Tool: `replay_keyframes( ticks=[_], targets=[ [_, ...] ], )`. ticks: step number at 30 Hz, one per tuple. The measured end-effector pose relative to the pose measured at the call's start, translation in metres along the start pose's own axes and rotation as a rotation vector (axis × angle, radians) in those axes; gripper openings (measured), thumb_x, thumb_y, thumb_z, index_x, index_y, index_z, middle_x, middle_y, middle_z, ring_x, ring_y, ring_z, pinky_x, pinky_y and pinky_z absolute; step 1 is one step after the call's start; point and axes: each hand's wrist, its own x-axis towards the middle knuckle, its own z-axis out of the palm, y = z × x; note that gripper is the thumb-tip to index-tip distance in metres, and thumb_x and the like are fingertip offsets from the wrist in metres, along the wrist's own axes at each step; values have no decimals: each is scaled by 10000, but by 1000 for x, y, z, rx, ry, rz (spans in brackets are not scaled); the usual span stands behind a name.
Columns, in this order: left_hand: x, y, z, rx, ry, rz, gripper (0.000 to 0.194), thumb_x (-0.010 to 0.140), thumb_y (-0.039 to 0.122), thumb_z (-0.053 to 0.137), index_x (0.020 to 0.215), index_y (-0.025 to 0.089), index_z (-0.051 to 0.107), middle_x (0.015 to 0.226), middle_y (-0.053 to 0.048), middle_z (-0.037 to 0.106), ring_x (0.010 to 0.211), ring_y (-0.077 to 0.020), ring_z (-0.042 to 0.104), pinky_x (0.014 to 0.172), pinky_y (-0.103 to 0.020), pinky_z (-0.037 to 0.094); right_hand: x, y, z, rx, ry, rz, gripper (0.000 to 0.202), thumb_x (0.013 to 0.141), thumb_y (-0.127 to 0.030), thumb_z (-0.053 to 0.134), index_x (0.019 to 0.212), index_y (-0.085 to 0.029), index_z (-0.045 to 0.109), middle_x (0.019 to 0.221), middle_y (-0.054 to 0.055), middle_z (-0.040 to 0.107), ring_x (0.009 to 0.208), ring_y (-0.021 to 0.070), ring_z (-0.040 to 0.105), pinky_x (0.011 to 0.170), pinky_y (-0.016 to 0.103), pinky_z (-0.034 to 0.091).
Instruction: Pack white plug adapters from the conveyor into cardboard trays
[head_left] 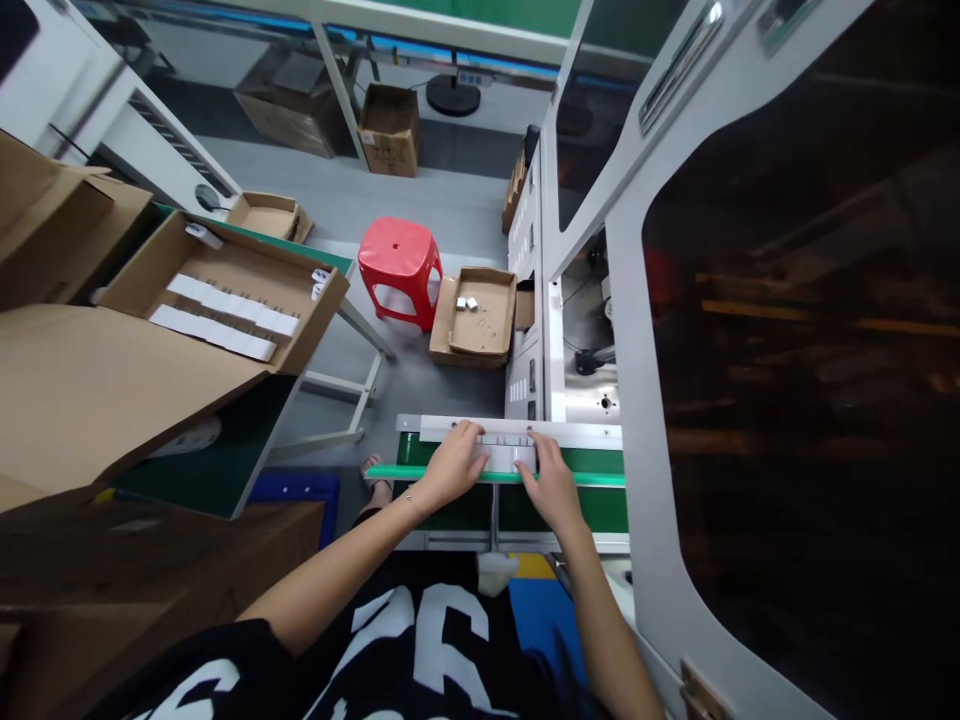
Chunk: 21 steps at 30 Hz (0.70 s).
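Your left hand and right hand were at opposite ends of the short row of white pieces, each half open, with thumb and fingers bent and apart; contact showed at the ends, but whether either hand truly gripped or only steadied them, you could not have told from this view. The row lay between the white rail and the green strip, over the green belt. Uneven pressure from the two ends could probably have skewed the row or made a middle piece buckle upward, since no finger seemed to cover the centre. A thumb pushing too far forward might have jammed a piece against the rail, and a fingertip catching the strip could have knocked the end piece crooked
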Motion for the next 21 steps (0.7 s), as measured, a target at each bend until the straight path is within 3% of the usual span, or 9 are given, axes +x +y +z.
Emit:
replay_keyframes(
  ticks=[3,7,10,13,16,19,21],
  targets=[
    [-9,-14,-1,-75,38,-44,328,808,133,495,1132,183,487,1111,-86,518,1028,-219,521,922,-367,446,-12,4,0,-11,50,65,459,903,-333,408,1331,-170,383,1196,126,562,1084,251,529,857,399,487],
    [-13,-14,0,-123,-153,-91,307,812,131,480,1110,183,540,975,-62,619,886,-211,590,827,-354,491,-20,11,0,-96,117,129,429,910,-350,381,1271,-136,468,1122,143,618,1023,276,549,878,456,465],
    [-22,-4,-31,-55,-158,-4,408,848,178,473,1256,172,487,1116,-102,624,1070,-245,543,946,-385,439,-28,6,-6,-154,234,144,490,909,-397,393,1286,-92,469,1174,196,585,1101,310,513,906,486,446],
    [-50,-5,-104,1,-117,49,445,895,253,440,1338,213,425,1248,-95,572,1147,-220,505,997,-359,403,-36,-16,-11,-170,406,86,539,900,-408,432,1319,-68,440,1338,237,453,1235,341,416,989,521,376],
    [-93,-31,-198,105,-64,-49,374,911,318,425,1274,265,500,1235,-62,591,1131,-207,532,988,-361,413,-28,-50,-8,-125,469,-10,526,891,-391,468,1320,-89,444,1406,222,382,1273,352,375,1026,535,330],
    [-128,-87,-292,263,75,-258,359,909,385,421,1219,254,545,1182,-45,630,1072,-211,579,933,-365,454,4,-95,3,-62,360,-187,485,898,-396,450,1296,-120,460,1387,198,407,1256,338,393,1014,525,348],
    [-131,-138,-347,382,147,-354,380,896,422,429,1189,218,562,1115,-54,661,987,-211,614,869,-346,479,39,-135,15,-27,228,-329,453,905,-396,434,1285,-151,462,1349,167,454,1223,310,425,992,492,384]
  ],
)
